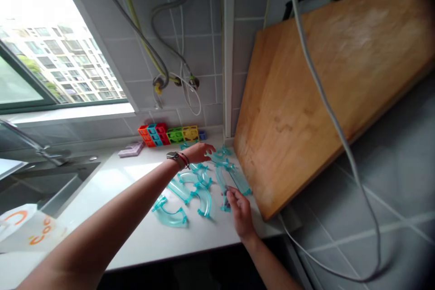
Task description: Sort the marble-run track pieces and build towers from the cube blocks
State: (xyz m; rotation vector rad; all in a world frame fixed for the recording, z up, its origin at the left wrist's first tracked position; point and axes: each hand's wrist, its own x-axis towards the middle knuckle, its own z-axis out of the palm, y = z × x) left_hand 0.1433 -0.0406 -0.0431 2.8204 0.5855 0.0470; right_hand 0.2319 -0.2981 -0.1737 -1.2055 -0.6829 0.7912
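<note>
Several clear teal plastic track pieces, curved and straight, lie spread over the white counter (pixel 136 240). My left hand (pixel 201 152), with a watch on its wrist, reaches over the far pieces. Its fingers are loosely curved and apart, and nothing shows in them. Close to its fingertips lies a teal piece (pixel 219 157). My right hand (pixel 240 210) pinches a curved teal track piece (pixel 220 176) near its lower end, at the right of the group. A straight track piece (pixel 239 181) lies just beyond it. Nearest the front edge is a curved piece (pixel 172 219).
Colourful plastic blocks (pixel 168 135) line the back wall beside a lilac box (pixel 132 149). A large wooden board (pixel 306 95) leans at the right, with a grey cable (pixel 319 81) hanging before it. A sink and faucet (pixel 44 149) are at the left, near a printed bag (pixel 37 235).
</note>
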